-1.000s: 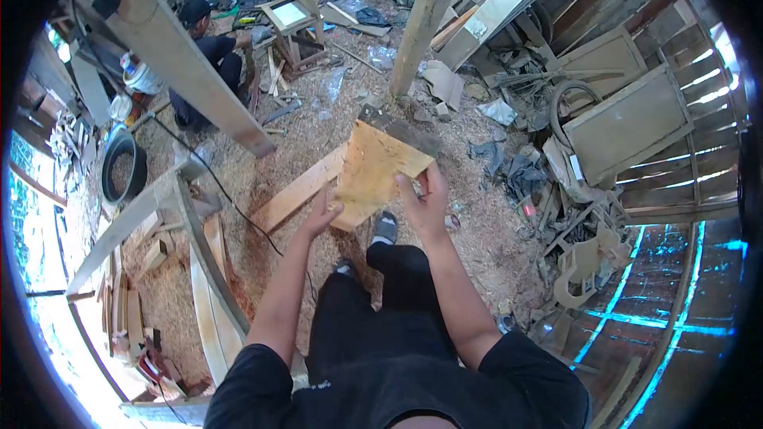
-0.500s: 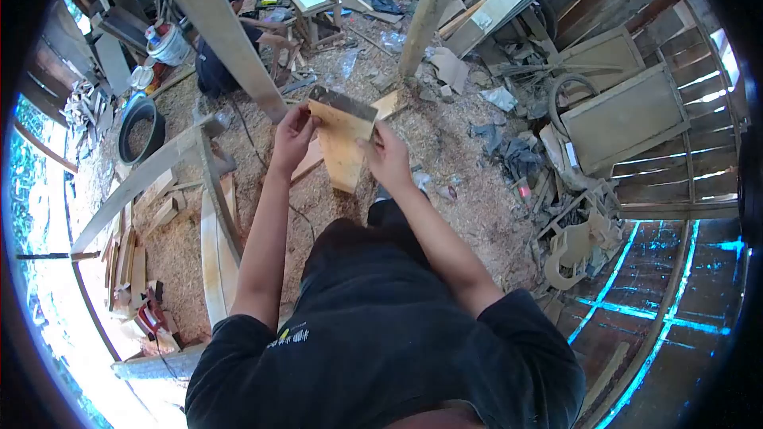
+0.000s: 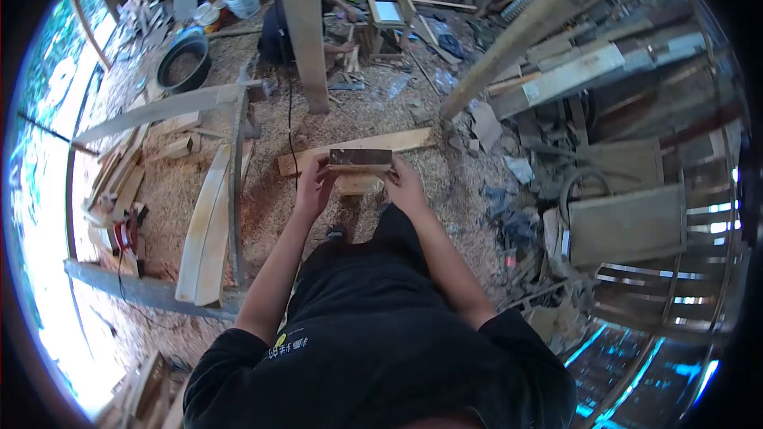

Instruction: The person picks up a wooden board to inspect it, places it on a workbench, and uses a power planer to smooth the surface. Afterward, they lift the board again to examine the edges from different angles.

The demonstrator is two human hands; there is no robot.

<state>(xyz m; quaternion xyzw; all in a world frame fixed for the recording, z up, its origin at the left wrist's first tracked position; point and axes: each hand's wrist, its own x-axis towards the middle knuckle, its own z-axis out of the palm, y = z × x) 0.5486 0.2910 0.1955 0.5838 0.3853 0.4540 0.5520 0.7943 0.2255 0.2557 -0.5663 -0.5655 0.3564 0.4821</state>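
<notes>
A piece of wood point(image 3: 361, 158) with a dark, rough edge facing up is held out in front of my body between both hands. My left hand point(image 3: 315, 191) grips its left end and my right hand point(image 3: 408, 193) its right end, fingers closed on the sides. Paler wood shows just beneath the dark edge; the rest of the piece is foreshortened. Behind it, a long light plank point(image 3: 409, 141) lies on the shavings.
A wooden frame point(image 3: 236, 167) stands at left, with a curved board point(image 3: 204, 226) leaning on it. Posts point(image 3: 302, 40) rise ahead. Another person point(image 3: 276, 36) crouches behind one, near a small stool point(image 3: 387, 24). A black tub point(image 3: 183, 63) sits far left; scrap and panels point(image 3: 628, 226) crowd the right.
The wood piece has turned from showing its broad pale tapered face to showing its dark edge, now level between my hands. My view has swung left, shifting the surroundings rightward.
</notes>
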